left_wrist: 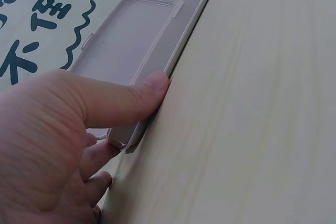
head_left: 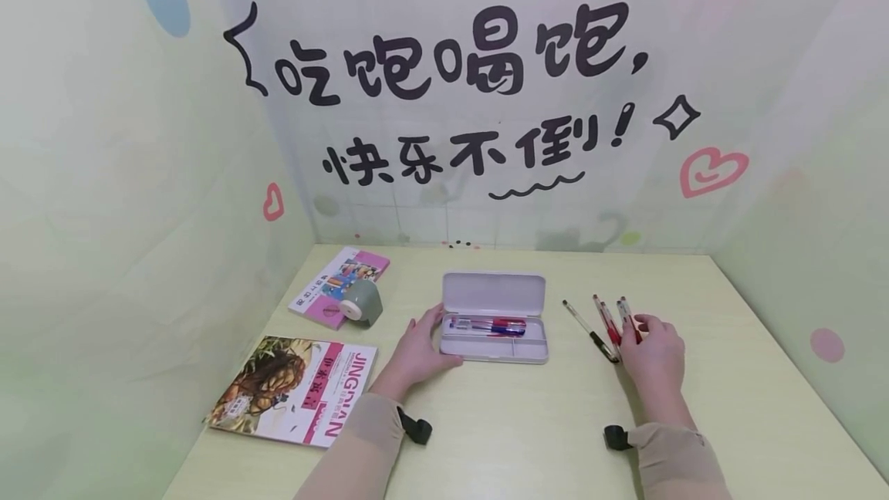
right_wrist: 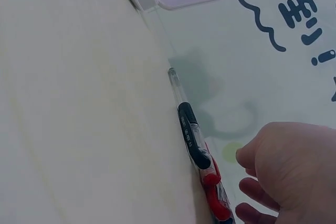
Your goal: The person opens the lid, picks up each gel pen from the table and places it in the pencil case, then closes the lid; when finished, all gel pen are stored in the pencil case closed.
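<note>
Pens (head_left: 608,324) are sitting just right of the pencil case (head_left: 479,347), cut off in your right wrist view, your right hand (head_left: 653,355) loosely bent beside them gripping nothing afaict, while your left hand (head_left: 418,353) clasps the case's left end, fingertips partly hidden.

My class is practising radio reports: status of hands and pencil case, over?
Left hand grips open pencil case, pens inside. Right hand beside red pens. Black pen lies between right hand and case.

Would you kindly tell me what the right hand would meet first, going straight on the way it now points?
The right hand would probably meet the red pens first, though the exact gap is unclear.
</note>
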{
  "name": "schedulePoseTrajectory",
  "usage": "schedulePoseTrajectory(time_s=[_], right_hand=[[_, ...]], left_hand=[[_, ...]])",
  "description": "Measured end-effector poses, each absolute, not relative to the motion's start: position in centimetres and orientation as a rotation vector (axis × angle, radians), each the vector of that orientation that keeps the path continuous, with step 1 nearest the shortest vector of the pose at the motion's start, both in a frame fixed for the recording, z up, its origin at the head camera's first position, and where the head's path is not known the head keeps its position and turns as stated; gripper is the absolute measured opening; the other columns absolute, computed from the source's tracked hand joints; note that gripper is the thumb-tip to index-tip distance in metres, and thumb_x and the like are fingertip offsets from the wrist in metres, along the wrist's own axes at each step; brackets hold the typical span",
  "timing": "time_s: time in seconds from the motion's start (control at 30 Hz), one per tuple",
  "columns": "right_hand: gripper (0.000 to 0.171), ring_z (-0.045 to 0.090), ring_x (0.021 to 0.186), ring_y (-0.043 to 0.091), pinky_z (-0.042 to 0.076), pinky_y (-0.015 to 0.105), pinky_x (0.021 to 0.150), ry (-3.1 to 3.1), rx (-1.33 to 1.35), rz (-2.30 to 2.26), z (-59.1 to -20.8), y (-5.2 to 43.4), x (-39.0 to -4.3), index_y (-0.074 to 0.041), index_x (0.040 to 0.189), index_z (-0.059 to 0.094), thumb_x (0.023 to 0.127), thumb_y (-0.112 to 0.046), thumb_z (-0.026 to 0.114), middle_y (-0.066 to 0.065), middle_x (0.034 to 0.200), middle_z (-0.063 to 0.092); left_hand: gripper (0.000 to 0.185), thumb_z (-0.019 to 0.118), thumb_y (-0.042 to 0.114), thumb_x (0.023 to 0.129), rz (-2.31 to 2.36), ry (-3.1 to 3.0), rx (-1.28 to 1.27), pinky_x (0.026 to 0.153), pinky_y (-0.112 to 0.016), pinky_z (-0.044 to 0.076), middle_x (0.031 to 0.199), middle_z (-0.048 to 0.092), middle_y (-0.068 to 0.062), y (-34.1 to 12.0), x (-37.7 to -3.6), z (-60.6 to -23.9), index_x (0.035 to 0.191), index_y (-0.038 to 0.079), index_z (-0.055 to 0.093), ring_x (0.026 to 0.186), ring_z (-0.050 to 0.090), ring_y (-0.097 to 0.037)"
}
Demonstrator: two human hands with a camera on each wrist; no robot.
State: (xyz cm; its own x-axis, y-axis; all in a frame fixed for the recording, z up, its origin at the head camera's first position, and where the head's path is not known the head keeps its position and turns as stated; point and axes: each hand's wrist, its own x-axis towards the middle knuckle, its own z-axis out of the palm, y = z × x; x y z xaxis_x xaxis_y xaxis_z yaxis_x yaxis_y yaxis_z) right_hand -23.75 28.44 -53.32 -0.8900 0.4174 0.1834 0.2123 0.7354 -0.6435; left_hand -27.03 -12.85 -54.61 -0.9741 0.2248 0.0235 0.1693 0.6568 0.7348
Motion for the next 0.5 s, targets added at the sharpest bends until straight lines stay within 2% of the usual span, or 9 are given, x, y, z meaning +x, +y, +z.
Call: schedulePoseTrajectory(time_s=[0.23,0.5], right_hand=[[0.054,0.05,0.127,0.06,0.051,0.071,0.096,-2.696,-0.626,0.897,-53.41,28.89,-23.72,0.008,0.148,0.056,0.108,-0.029,0.051,0.037,0.137,0.057],[0.058,0.052,0.122,0.064,0.055,0.067,0.082,-2.818,-0.696,0.807,-53.31,29.42,-23.78,0.008,0.146,0.058,0.107,-0.033,0.049,0.043,0.137,0.055]], left_hand=[[0.119,0.099,0.037,0.079,1.218,2.797,0.33,0.145,-0.056,0.007,0.176,0.046,-0.008,-12.92,-27.17,-54.82,0.175,0.017,0.031,0.167,0.037,-0.036],[0.119,0.099,0.037,0.079,1.233,2.79,0.329,0.145,-0.058,0.008,0.175,0.046,-0.008,-12.98,-27.27,-54.88,0.174,0.017,0.031,0.167,0.037,-0.038]])
